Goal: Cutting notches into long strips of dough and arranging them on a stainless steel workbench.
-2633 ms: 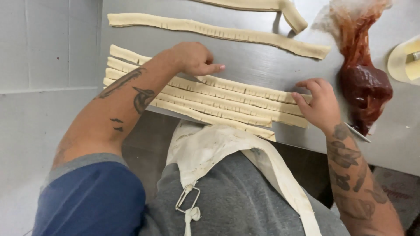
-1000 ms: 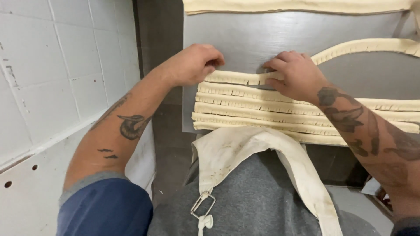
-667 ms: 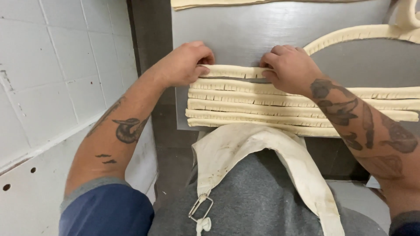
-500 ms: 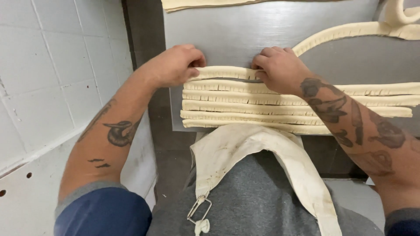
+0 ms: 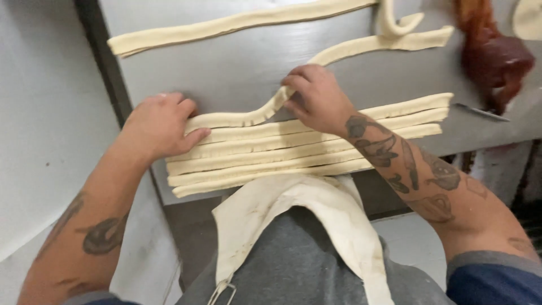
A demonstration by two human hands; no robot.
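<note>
Several long pale dough strips (image 5: 293, 149) lie side by side near the front edge of a steel worktable (image 5: 226, 68). My left hand (image 5: 161, 125) rests on the left ends of the strips, fingers curled over the top one. My right hand (image 5: 316, 99) pinches the top dough strip (image 5: 257, 116) near its middle and lifts it away from the stack, so it bends upward. Further back, a curved strip (image 5: 367, 45) runs right from my right hand, and a long straight strip (image 5: 226, 25) lies beyond it.
A dark red piping bag of sauce (image 5: 494, 56) lies at the table's right, with a metal blade tip (image 5: 480, 111) below it. A white apron (image 5: 293, 220) hangs over my grey shirt. A white tiled wall (image 5: 45, 113) borders the left side.
The view has swung right. My right hand has pulled the top strip up and away from the stack, bending it; my left hand still holds the strips' left ends.
</note>
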